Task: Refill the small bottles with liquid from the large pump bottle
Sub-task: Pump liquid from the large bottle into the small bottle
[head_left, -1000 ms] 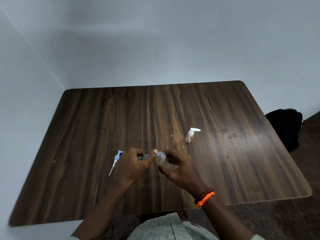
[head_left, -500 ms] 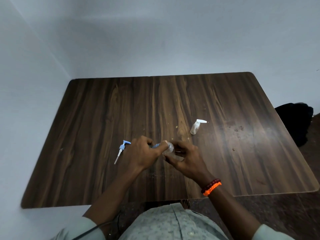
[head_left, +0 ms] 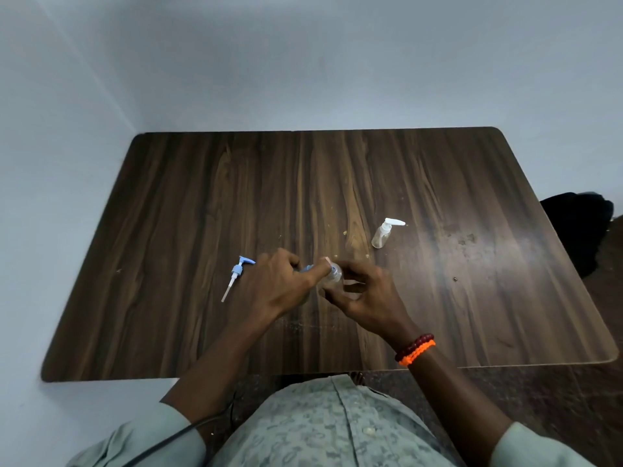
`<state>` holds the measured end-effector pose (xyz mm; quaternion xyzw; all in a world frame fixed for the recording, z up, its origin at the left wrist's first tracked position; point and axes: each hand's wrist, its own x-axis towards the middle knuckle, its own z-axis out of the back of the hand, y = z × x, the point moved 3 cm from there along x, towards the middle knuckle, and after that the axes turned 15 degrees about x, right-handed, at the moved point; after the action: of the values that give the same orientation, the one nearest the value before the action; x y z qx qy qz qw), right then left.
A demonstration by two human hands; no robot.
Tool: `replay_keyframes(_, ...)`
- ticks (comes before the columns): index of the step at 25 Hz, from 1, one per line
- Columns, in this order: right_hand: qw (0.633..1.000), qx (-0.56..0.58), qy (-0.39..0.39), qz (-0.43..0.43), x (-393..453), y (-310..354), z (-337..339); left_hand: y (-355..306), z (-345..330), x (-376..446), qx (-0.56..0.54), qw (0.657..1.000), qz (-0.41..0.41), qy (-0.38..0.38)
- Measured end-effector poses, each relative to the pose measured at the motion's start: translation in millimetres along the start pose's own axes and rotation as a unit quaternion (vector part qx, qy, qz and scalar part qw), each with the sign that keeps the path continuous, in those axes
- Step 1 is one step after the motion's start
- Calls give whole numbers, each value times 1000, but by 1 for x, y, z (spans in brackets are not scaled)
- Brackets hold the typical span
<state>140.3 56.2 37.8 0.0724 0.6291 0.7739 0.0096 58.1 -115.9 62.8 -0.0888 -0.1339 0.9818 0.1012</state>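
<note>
Where the two hands meet near the table's near-middle, a small clear bottle (head_left: 333, 276) sits pinched in the right hand (head_left: 365, 294), its neck pointing left toward the left hand (head_left: 279, 284), which grips something blue and pushes a thumb against the bottle's mouth. I can't make out that blue piece. A loose blue pump (head_left: 236, 274) lies left; another small bottle (head_left: 382, 234) stands farther right on the table (head_left: 472, 315).

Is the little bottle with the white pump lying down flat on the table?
No, the small bottle with the white pump stands upright on the wooden table, beyond the right hand.
</note>
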Motion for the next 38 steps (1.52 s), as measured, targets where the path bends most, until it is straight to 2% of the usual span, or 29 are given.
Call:
replay_keyframes(5,1000,-5,-17,13,5,2,7,3,3,0,-24,999,-31,-2)
replay_keyframes(11,999,2,7,34,0,4,-3,-1,6,1,2,999,-38,13)
replay_keyframes(17,999,-2,-10,41,4,3,5,1,7,-2,-43,997,-60,28)
replay_keyframes(23,999,3,9,39,-3,0,-2,0,5,-2,14,999,-45,17)
replay_keyframes(27,999,12,-1,38,-5,4,2,7,-1,-3,0,999,-44,28)
replay_keyframes(31,999,-4,13,42,-5,4,2,5,-2,-4,22,999,-25,7)
replay_keyframes(36,999,16,-2,35,-12,3,-1,5,-3,-3,26,998,-48,13)
replay_keyframes(38,999,7,-7,42,-11,6,5,3,-3,-5,25,998,-55,-6)
